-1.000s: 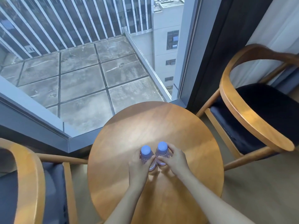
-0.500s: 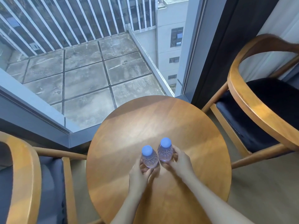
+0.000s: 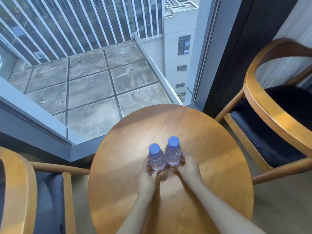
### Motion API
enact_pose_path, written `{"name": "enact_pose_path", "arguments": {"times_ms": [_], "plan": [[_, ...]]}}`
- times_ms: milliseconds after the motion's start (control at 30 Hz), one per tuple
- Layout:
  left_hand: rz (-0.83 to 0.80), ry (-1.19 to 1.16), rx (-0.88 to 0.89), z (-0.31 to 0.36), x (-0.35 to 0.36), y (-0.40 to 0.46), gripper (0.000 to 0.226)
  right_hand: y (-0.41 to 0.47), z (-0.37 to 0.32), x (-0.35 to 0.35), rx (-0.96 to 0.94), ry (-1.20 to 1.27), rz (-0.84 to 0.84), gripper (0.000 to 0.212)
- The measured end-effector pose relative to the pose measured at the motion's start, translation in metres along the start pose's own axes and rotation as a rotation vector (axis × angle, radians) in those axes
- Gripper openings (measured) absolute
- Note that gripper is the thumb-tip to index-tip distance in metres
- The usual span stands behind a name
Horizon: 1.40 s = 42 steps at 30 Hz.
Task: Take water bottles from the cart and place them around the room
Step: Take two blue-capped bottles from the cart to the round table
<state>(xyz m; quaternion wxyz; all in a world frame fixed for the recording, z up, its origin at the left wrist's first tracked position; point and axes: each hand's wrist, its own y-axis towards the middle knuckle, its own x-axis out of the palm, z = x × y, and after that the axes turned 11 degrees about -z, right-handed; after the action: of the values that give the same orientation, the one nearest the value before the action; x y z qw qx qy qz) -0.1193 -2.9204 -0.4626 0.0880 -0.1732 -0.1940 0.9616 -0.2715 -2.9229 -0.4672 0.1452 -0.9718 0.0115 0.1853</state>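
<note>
Two bottles (image 3: 156,157) (image 3: 173,153) are standing upright, touching side by side, on the table (image 3: 211,141). Each hand (image 3: 148,174) (image 3: 188,168) is sitting at a bottle's base, nearer the viewer. Chairs (image 3: 18,191) (image 3: 270,119) are flanking the table left and right; the window (image 3: 92,73) is lying behind.

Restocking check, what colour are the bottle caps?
Blue, both caps, clearest in the head view.
</note>
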Motion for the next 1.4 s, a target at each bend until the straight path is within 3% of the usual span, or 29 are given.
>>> {"name": "enact_pose_path", "arguments": {"times_ms": [233,400,667,1033,1267,1400], "plan": [[-0.069,0.087,-0.069,0.005,-0.003,0.006,0.067,0.002,-0.007,0.002,0.041,-0.001,-0.011,0.047],[-0.138,0.209,-0.17,0.023,-0.015,-0.01,0.089,-0.011,-0.008,-0.008,0.175,-0.085,-0.042,0.076],[-0.043,0.308,-0.188,0.09,-0.06,-0.062,0.081,-0.056,-0.068,-0.049,0.153,-0.17,-0.102,0.075],[0.208,0.363,0.11,0.212,-0.117,-0.209,0.071,-0.131,-0.224,-0.096,-0.232,-0.238,-0.234,0.067],[0.439,0.462,0.103,0.218,-0.204,-0.343,0.069,-0.196,-0.347,-0.014,-0.617,-0.381,-0.437,0.067],[0.668,0.552,0.023,0.189,-0.263,-0.455,0.063,-0.263,-0.4,0.059,-0.829,-0.44,-0.558,0.063]]}}
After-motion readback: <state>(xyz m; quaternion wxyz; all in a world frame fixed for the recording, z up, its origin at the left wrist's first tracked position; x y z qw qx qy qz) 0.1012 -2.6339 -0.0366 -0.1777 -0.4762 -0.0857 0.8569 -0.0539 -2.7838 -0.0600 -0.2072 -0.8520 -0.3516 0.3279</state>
